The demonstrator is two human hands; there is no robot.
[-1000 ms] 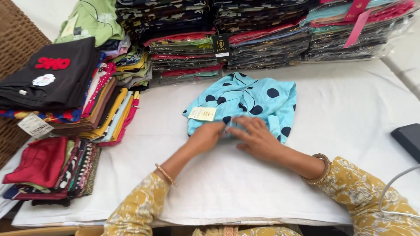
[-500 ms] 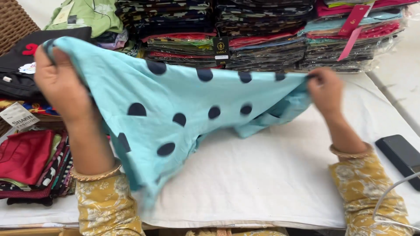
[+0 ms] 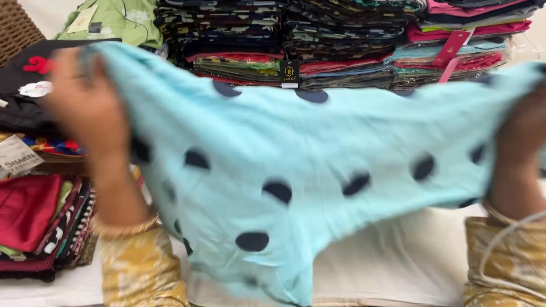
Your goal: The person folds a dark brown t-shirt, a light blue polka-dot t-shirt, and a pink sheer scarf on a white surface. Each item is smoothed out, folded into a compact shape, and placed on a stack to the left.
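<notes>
Head view: a light blue garment (image 3: 318, 153) with dark polka dots hangs stretched between two raised hands, above the white counter (image 3: 398, 261).
Change: a second ago it lay folded on the counter under both hands; half a second ago it was lifted and partly opened; now it is pulled wide and fills most of the frame.
Meaning: judging by this, the unfolding is largely done and the cloth is being held up for display or a shake-out.
Long axis: runs roughly left to right, its top edge taut from hand to hand; the loose bulk sags to a low point left of centre, near the person's body.
Left hand (image 3: 85, 108): raised at the upper left, fingers closed on the garment's corner, with a bangle at the wrist above a yellow patterned sleeve.
Right hand (image 3: 520, 136): at the frame's right edge, clamped on the opposite end; motion blur makes the exact pinch hard to read, but the cloth evidently hangs from it.
Behind: stacks of folded fabric (image 3: 318, 45) in dark prints, pinks and greens line the back of the counter.
Left side: a pile of red and striped folded pieces (image 3: 34, 227), and a black garment (image 3: 28, 85) above it.
</notes>
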